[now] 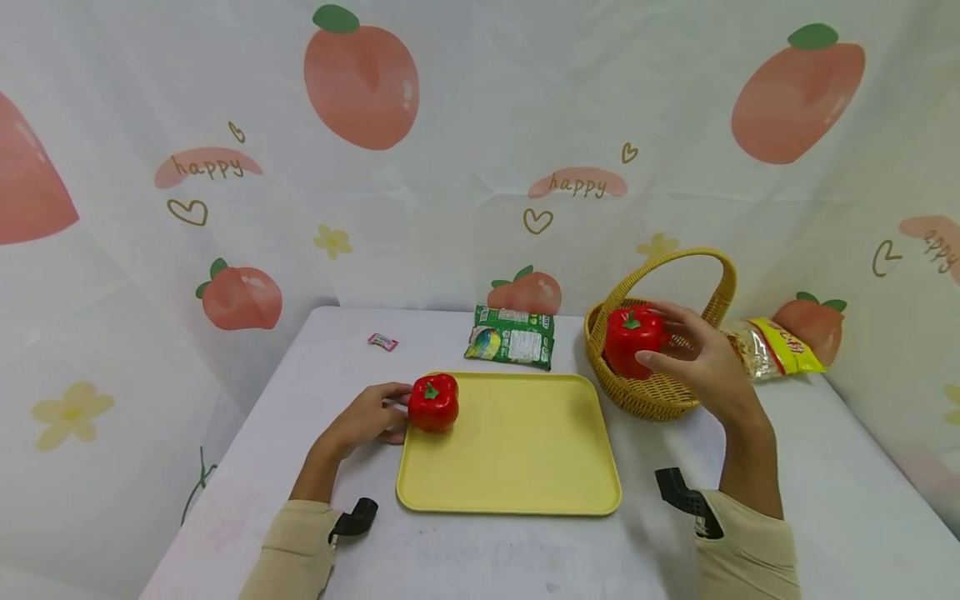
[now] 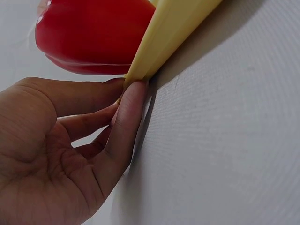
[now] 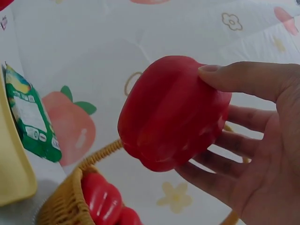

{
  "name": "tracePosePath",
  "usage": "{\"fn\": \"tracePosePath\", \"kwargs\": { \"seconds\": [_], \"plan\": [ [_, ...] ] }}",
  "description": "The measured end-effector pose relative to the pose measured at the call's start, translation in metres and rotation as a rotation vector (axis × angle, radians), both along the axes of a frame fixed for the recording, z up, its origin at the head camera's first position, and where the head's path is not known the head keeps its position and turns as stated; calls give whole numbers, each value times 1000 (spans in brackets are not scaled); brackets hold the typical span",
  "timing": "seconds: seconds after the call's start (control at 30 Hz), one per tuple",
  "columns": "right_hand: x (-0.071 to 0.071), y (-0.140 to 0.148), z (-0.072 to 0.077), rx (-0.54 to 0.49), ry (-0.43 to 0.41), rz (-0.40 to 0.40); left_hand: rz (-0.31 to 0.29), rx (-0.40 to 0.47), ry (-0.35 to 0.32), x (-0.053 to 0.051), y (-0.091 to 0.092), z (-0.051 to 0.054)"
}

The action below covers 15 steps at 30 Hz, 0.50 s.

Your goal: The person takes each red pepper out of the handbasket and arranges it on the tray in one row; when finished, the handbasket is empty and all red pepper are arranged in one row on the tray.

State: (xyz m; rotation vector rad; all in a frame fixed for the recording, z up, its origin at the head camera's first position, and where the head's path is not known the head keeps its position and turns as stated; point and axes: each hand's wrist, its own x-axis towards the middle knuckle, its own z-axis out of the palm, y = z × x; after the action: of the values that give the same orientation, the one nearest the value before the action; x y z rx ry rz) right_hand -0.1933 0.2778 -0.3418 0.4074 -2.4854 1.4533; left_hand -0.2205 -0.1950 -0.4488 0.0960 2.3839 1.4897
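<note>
Red pepper (image 1: 628,343) | right grip (image 1: 701,360): grasping it near basket (image 1: 647,402) | left grip (image 1: 367,418): pinching tray (image 1: 525,446)

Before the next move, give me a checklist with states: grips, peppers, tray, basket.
1. Right grip on held pepper: ok, thumb and fingers hold it.
2. Left grip on tray: ok, pinches its edge.
3. Tray pepper upright: ok, stem up, far-left corner.
4. Held pepper over tray: not ok, it's at the basket.
5. Right grip clear of basket handle: cannot tell, views overlap.
6. Basket count: cannot tell, red items partly hidden.
</note>
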Motion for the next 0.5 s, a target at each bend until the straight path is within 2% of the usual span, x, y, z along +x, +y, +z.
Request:
{"fn": "tracePosePath", "kwargs": {
  "seconds": [0.23, 0.5],
  "plan": [
    [-6, -19, -2, 12, 26, 56, 2, -2, 2, 0, 0, 2],
    [-19, -43, -15, 19, -21, 136, 4, -10, 2, 0, 1, 1]
  ]
}}
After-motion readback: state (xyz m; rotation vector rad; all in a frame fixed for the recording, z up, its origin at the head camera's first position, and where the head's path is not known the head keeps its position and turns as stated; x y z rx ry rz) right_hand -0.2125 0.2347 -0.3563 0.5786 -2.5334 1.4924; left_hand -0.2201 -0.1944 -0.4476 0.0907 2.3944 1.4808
